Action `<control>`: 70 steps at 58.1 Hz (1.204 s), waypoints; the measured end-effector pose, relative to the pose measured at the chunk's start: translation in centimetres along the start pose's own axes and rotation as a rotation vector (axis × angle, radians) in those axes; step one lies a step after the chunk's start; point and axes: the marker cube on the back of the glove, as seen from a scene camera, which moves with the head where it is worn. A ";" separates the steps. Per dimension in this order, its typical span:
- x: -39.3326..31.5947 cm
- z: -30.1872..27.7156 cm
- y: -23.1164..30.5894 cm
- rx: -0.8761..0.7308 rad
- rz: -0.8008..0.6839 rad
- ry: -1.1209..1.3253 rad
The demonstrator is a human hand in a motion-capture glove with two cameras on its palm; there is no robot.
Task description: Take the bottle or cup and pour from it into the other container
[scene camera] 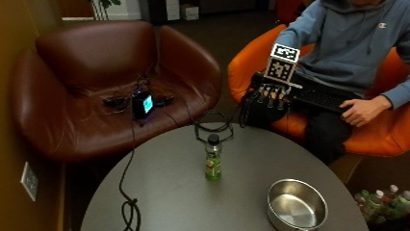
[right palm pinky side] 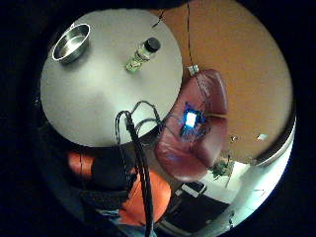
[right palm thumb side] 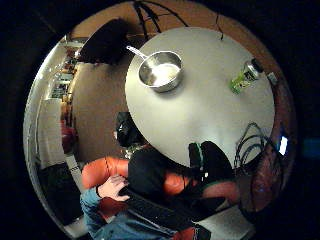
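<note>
A round grey surface (scene camera: 256,159) stands between a dark red leather armchair (scene camera: 96,72) and an orange chair (scene camera: 359,134) in which a person in a grey-blue hooded top (scene camera: 359,43) sits. On the surface, near its middle, a small clear plastic bottle with a green label and a black cap (scene camera: 213,160) stands upright; the liquid inside looks pale greenish and fills most of it (the label hides the lower part, so the exact level cannot be told). Well apart from it, toward the near edge of the surface, sits a round shiny steel bowl (scene camera: 297,204); its inside shows only bare metal, and the thumb-side palm view (right palm thumb side: 160,71) shows a thin handle sticking out from its rim. The gloved right hand (scene camera: 268,103) hangs just past the far edge of the surface, in front of the person's lap, with its fingers (scene camera: 272,97) pointing down and relaxed, holding nothing and touching neither container. The bare left hand (scene camera: 363,109) rests on the person's thigh. A small black device with a lit blue screen (scene camera: 142,104) lies on the armchair seat. More bottles (scene camera: 381,202) stand on the floor beside the surface.
</note>
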 end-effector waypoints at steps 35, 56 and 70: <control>0.3 -0.3 -6.1 -0.003 0.011 -0.055; 3.1 1.8 -7.3 -0.048 0.057 -0.036; 4.1 1.0 -9.0 -0.053 0.074 -0.015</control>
